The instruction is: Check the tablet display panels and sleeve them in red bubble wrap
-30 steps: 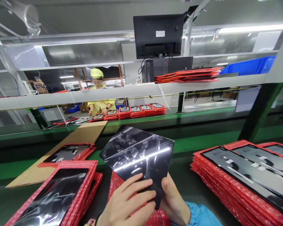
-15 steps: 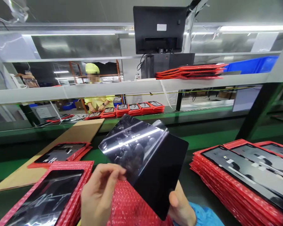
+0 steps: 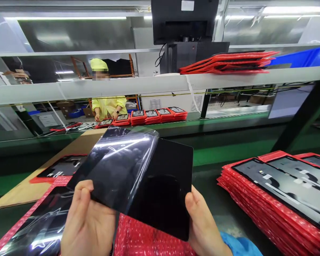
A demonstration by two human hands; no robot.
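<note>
Both hands are closed in grips at the lower edge of the view. Left hand pinches a clear film by its near corner, thumb on top, fingers hidden underneath. Right hand clamps the lower right corner of the black panel, thumb on the face.

Panel is held in the air, tilted up towards the camera, at the centre of the view. Film is lifted clear of the panel's left part and meets its face along a curved line near the middle; the film reflects the overhead lights.

Directly below the panel: red bubble-wrap bag. Below and left of the panel: a red bag with a dark panel on it. Left of and behind the panel: cardboard sheet. Right of the panel, well apart: stack of red bags topped with dark panels. Beyond the panel, across the green conveyor: a co-worker in yellow, both hands on a row of red trays. Above the panel: monitor.
</note>
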